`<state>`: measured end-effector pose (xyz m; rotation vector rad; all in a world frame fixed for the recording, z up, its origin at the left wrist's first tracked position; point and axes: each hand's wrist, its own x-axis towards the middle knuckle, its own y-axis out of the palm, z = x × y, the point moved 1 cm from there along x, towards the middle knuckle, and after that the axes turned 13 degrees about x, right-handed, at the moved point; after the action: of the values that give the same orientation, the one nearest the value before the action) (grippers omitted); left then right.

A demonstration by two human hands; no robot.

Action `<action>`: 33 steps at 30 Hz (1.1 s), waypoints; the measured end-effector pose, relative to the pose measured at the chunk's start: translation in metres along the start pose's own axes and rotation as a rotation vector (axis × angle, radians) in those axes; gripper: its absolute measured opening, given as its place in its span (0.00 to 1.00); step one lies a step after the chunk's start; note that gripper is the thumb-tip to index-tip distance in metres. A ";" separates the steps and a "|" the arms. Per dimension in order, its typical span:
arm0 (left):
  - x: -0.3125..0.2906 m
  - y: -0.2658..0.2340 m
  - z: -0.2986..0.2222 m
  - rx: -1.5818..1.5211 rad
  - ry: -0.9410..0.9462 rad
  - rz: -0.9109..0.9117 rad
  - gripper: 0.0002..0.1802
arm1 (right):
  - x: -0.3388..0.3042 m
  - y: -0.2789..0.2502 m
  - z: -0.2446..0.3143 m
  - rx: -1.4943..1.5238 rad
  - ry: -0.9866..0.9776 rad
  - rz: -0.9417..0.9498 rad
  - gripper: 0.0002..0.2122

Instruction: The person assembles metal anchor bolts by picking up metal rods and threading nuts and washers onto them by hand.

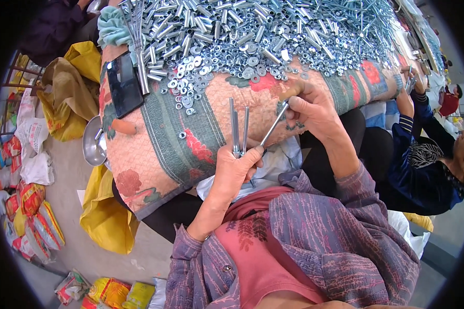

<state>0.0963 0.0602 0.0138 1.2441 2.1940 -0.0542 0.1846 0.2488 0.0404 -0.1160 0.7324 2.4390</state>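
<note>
My left hand (238,164) is closed round the lower ends of several slim metal bolts (235,126), which stand upright out of the fist. One more bolt (274,125) slants from the left hand up to my right hand (314,110). Thumb and fingers of the right hand pinch its upper end; whether a small part sits there is hidden by the fingers. Beyond the hands lie heaped metal sleeves (183,38), washers and nuts (193,67), and long thin bolts (361,23) on the flowered cloth (180,118) of the table.
A dark phone (123,85) lies at the left beside a bundle of long metal rods (139,56). A metal bowl (94,141) is at the table's left edge, near yellow sacks (105,211). To the right sits another person (423,154), hands at the table.
</note>
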 end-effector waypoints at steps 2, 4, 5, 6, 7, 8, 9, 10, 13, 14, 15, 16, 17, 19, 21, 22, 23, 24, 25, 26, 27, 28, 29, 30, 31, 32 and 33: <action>0.002 0.001 0.000 -0.003 0.000 0.015 0.08 | -0.004 0.000 0.000 -0.088 -0.066 -0.002 0.05; 0.004 0.000 -0.002 -0.092 -0.041 0.061 0.07 | -0.005 0.003 -0.002 -0.172 -0.131 0.002 0.05; 0.004 -0.001 -0.002 -0.091 -0.040 0.056 0.07 | -0.007 0.008 -0.005 -0.366 -0.329 -0.004 0.05; 0.005 -0.002 -0.003 -0.161 -0.076 0.088 0.07 | -0.008 0.014 -0.006 -0.558 -0.529 -0.007 0.06; 0.004 -0.004 -0.005 -0.231 -0.108 0.116 0.06 | -0.009 0.018 -0.005 -0.551 -0.531 0.004 0.06; 0.001 -0.008 -0.005 -0.233 -0.099 0.091 0.06 | -0.010 0.025 -0.004 -0.750 -0.695 0.046 0.08; -0.001 -0.009 -0.004 -0.244 -0.112 0.098 0.06 | -0.010 0.031 -0.004 -0.932 -0.870 0.093 0.09; -0.003 -0.009 -0.004 -0.256 -0.122 0.098 0.06 | -0.013 0.032 0.000 -0.990 -0.907 0.192 0.11; -0.001 -0.004 -0.006 -0.133 -0.082 0.050 0.10 | -0.024 0.028 0.002 -0.999 -0.914 0.217 0.08; 0.003 -0.002 -0.007 -0.075 -0.017 0.050 0.09 | -0.025 0.019 0.001 -0.983 -0.917 0.107 0.07; 0.004 -0.002 -0.002 -0.119 0.012 0.016 0.09 | -0.020 0.012 -0.005 -0.781 -0.909 0.039 0.06; 0.004 -0.004 0.000 -0.159 0.043 0.078 0.09 | -0.017 0.005 -0.005 -0.685 -0.736 -0.116 0.07; 0.002 -0.006 0.000 -0.170 0.039 0.100 0.09 | -0.010 -0.006 -0.001 -0.714 -0.670 -0.164 0.09; 0.000 -0.004 0.004 -0.209 0.107 0.137 0.08 | 0.012 -0.014 0.005 -0.974 -0.769 -0.110 0.08; -0.001 -0.004 0.003 -0.227 0.112 0.121 0.07 | 0.025 -0.016 0.003 -1.257 -0.628 -0.174 0.08; -0.002 -0.006 0.003 -0.217 0.125 0.106 0.07 | 0.029 -0.014 0.000 -1.346 -0.563 -0.156 0.07; -0.001 -0.006 0.002 -0.216 0.115 0.105 0.07 | 0.032 -0.013 0.001 -1.339 -0.578 -0.150 0.07; 0.000 -0.006 0.002 -0.213 0.105 0.107 0.07 | 0.034 -0.012 0.001 -1.395 -0.614 -0.147 0.07; 0.002 -0.007 0.001 -0.204 0.115 0.103 0.07 | 0.037 -0.010 0.002 -1.451 -0.650 -0.147 0.07; 0.004 -0.007 0.000 -0.202 0.109 0.111 0.08 | 0.037 -0.006 0.004 -1.438 -0.650 -0.130 0.07; 0.005 -0.007 -0.001 -0.198 0.102 0.120 0.08 | 0.038 -0.006 0.005 -1.430 -0.662 -0.136 0.07; 0.004 -0.006 -0.003 -0.184 0.110 0.119 0.08 | 0.038 -0.007 0.006 -1.428 -0.647 -0.124 0.07; 0.004 -0.006 -0.003 -0.198 0.092 0.116 0.08 | 0.038 -0.009 0.006 -1.434 -0.630 -0.114 0.07; 0.004 -0.006 -0.003 -0.211 0.074 0.113 0.08 | 0.039 -0.010 0.007 -1.431 -0.639 -0.123 0.07; 0.005 -0.007 -0.003 -0.202 0.080 0.118 0.08 | 0.040 -0.010 0.006 -1.441 -0.629 -0.115 0.08; 0.004 -0.006 -0.004 -0.197 0.063 0.111 0.08 | 0.040 -0.011 0.007 -1.443 -0.627 -0.107 0.08; 0.003 -0.006 -0.004 -0.193 0.044 0.105 0.09 | 0.040 -0.015 0.008 -1.433 -0.643 -0.116 0.08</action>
<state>0.0891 0.0604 0.0138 1.2588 2.1109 0.2238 0.1604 0.2836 0.0305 0.0833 -1.2787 2.1721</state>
